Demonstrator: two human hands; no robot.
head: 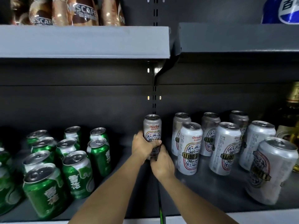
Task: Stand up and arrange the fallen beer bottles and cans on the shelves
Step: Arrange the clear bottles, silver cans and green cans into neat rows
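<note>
Both hands are wrapped around a single white can (152,130), held upright at the middle of the shelf (218,191), just in front of the slotted upright where the two shelf bays meet. The left hand (142,147) grips the can's mid-body from the left side, fingers curled round its front, while the right hand (161,164) closes round its lower part and hides the base, so whether the can stands on the shelf or is held just above it cannot be told. The can looks like thin aluminium: stiff enough if full, easily dented by a hard squeeze, smooth and rather slippery, so a hold round the body just below the middle seems safest, with the top rim left free. To the right, a group of white cans (190,147) stands upright in rows toward the right end of the shelf; to the left, green cans (76,173) stand grouped toward the left end. The held can sits in the gap between the two groups, nearer the white ones, touching neither.
</note>
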